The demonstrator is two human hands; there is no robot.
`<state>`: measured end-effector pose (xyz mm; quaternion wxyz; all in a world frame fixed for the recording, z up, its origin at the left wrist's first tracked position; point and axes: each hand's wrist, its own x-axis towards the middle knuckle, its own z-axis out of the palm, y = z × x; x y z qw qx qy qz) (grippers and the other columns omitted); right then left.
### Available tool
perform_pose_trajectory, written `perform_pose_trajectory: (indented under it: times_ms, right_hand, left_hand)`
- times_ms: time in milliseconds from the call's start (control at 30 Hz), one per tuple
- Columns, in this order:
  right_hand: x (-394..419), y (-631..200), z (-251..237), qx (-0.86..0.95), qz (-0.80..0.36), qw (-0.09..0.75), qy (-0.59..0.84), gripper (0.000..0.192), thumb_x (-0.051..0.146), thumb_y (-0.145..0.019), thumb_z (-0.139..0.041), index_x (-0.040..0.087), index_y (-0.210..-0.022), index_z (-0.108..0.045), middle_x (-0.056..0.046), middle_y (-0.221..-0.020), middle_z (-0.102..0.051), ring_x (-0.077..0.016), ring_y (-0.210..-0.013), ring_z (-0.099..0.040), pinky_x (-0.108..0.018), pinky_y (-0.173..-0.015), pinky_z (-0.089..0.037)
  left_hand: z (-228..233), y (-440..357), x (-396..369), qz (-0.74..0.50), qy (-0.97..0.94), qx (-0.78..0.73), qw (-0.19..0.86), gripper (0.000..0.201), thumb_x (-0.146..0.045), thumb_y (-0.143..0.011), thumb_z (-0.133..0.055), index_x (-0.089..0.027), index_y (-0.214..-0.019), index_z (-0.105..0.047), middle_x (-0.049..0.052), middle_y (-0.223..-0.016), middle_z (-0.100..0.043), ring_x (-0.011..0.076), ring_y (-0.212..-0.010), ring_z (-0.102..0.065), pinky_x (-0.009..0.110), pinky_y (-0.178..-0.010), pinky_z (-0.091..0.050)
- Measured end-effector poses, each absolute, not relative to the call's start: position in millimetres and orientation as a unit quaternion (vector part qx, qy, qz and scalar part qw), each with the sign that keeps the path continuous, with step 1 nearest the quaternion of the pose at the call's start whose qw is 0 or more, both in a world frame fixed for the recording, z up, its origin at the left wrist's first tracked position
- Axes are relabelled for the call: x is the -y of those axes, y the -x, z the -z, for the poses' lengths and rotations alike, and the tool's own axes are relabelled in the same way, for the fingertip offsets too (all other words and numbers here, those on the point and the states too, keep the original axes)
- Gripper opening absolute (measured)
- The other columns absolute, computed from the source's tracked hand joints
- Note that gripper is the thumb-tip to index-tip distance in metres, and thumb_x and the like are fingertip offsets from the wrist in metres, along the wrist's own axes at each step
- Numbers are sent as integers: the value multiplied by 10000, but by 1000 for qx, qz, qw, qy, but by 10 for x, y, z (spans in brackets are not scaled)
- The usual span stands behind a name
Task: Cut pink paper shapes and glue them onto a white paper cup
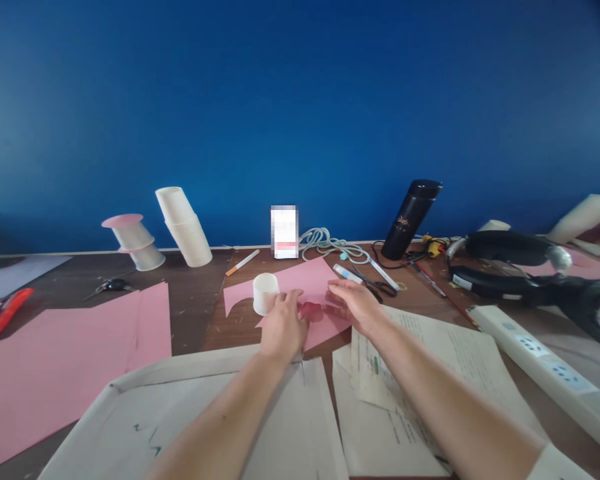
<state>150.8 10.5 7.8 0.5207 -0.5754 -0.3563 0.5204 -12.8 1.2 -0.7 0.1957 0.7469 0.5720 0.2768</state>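
Note:
My left hand is over a cut sheet of pink paper, its fingers closed at the edge of a small, darker pink paper piece. That piece lies between my two hands, and its lower side is partly hidden. Just left of my left fingers, a white paper cup stands on the sheet. My right hand is at the sheet's right side, fingers stretched toward the small piece and apart; its thumb is hard to make out. A glue stick lies beyond my right fingers.
Stacked cups and a pink-topped cup tower stand at the back left. Large pink sheets, a cutter, a phone, a black flask, printed papers, a power strip and headphones surround the work.

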Motion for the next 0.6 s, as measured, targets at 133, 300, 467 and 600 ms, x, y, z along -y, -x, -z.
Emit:
perform_pose_trajectory:
  times_ms: [133,300,467,600]
  right_hand:
    - [-107,-1481,-44,379,-509,512,579,161,259,-740,-574,190,-886,-588,-67,-887,-668,-222,-927,-641,-344,-705,-576]
    - [-172,-1648,-4,451,-387,514,619,254,301,-742,-572,170,-956,-611,-67,-871,-676,-217,-833,-652,-363,-721,-547]
    - [-280,-2002,32,566,-26,433,701,328,289,-776,-491,174,-1061,-607,-104,-1081,-620,-253,-1037,-550,-412,-900,-429]
    - [-293,-2114,71,578,34,306,755,394,325,-786,-505,227,-1163,-569,-94,-1137,-601,-290,-1068,-517,-432,-896,-396]
  left_hand:
    - [-18,107,-21,-262,-776,-564,108,180,-227,-842,-471,-242,-966,-601,55,-1008,-568,198,-944,-534,269,-651,-425]
    - [-119,120,10,-295,-766,-565,84,180,-266,-865,-436,-228,-875,-612,52,-992,-569,176,-887,-546,252,-603,-398]
    - [-105,112,0,-313,-717,-584,217,190,-322,-841,-461,-208,-807,-609,26,-814,-638,162,-759,-580,266,-639,-415]
    - [-22,106,-45,-277,-697,-580,317,181,-290,-810,-487,-197,-871,-629,36,-842,-686,176,-782,-615,275,-690,-431]
